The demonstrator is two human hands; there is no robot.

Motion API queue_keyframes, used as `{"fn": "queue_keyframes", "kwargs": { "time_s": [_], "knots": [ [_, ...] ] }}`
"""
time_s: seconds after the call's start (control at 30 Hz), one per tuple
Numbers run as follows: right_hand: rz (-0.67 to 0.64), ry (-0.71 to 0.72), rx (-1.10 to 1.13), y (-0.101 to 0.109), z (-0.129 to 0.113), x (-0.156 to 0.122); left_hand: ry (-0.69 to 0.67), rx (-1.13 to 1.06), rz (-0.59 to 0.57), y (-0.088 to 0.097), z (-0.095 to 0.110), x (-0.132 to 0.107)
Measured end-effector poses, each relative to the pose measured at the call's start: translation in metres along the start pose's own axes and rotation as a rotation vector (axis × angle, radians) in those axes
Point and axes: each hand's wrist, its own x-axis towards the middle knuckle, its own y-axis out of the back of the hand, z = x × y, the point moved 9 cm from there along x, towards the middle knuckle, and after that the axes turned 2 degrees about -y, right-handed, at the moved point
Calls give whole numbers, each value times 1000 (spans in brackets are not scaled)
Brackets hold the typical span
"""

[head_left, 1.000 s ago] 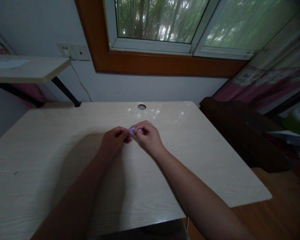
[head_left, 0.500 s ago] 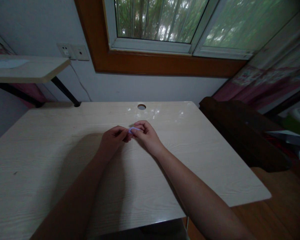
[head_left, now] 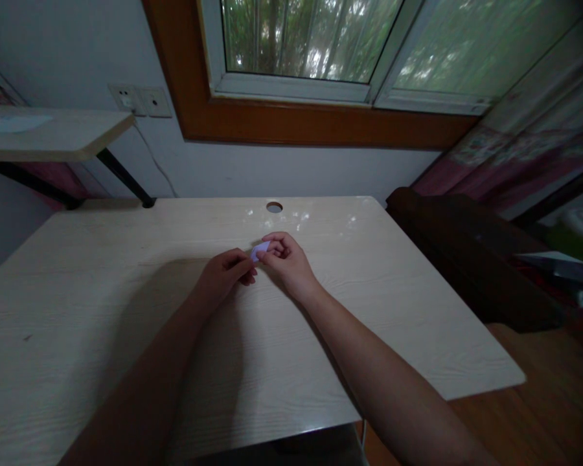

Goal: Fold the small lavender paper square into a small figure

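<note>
Both my hands meet over the middle of a pale wooden desk (head_left: 126,291). Between their fingertips is a small pale purple piece (head_left: 260,250), perhaps folded paper. My right hand (head_left: 287,262) pinches it with curled fingers. My left hand (head_left: 223,275) has its fingers closed and its fingertips touch the piece's left end. Most of the piece is hidden by my fingers.
A round cable hole (head_left: 274,207) lies at the desk's far edge. A shelf (head_left: 53,133) juts out at the left, wall sockets (head_left: 140,100) sit above it, and a window (head_left: 311,45) is behind. A dark wooden chair or bench (head_left: 471,259) stands to the right.
The purple piece has been turned and lifted slightly, so more of it shows above my right fingers. Both hands stayed almost in place.
</note>
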Motion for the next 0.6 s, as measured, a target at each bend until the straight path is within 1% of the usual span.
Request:
{"fn": "queue_keyframes", "kwargs": {
  "time_s": [0.1, 0.23, 0.5, 0.6],
  "knots": [
    [-31, -3, -5, -3, 0, -1, 29, -32, -47, -4, -1, -1],
    [-56, 3, 18, -5, 1, 0, 49, -47, -59, -5, 0, -1],
    [-71, -47, 117, -4, 7, 3, 17, -75, 17, 5, -4, 1],
    [-58, -47, 125, -2, 9, 3, 11, -61, 22, 5, -3, 1]
  ]
}}
